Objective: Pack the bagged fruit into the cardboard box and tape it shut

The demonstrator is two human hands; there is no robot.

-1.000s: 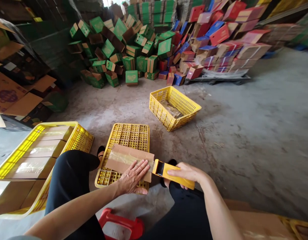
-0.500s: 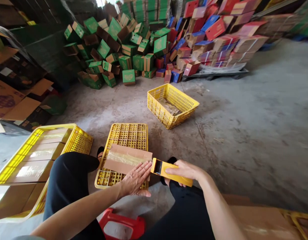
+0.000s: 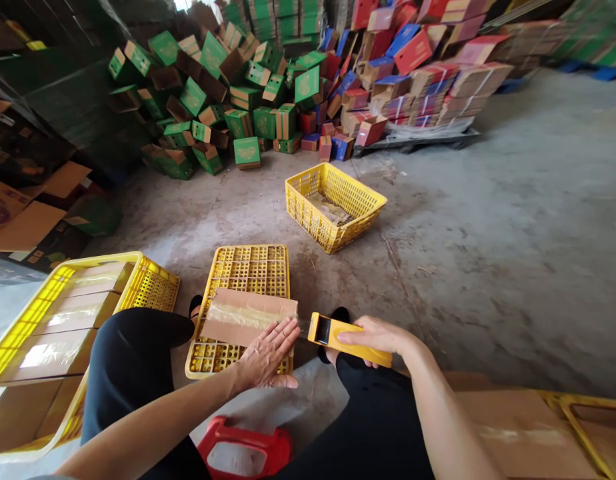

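A flat brown cardboard box [image 3: 238,313] with a clear tape strip lies on an upturned yellow crate [image 3: 251,267] between my knees. My left hand [image 3: 268,353] rests flat on the box's near right end, fingers spread. My right hand [image 3: 373,337] grips a yellow tape dispenser [image 3: 345,337] just right of the box, its mouth a short gap from the box's edge.
A yellow crate [image 3: 138,280] at my left holds several taped cardboard boxes. Another yellow basket [image 3: 358,220] stands on the concrete floor ahead. Heaps of green, red and blue cartons [image 3: 288,87] fill the back. A red stool [image 3: 245,443] is under me. Flat cardboard [image 3: 523,433] lies at my right.
The tape dispenser has pulled a little to the right, away from the box's edge. My left hand stays flat on the box. The view has tilted slightly.
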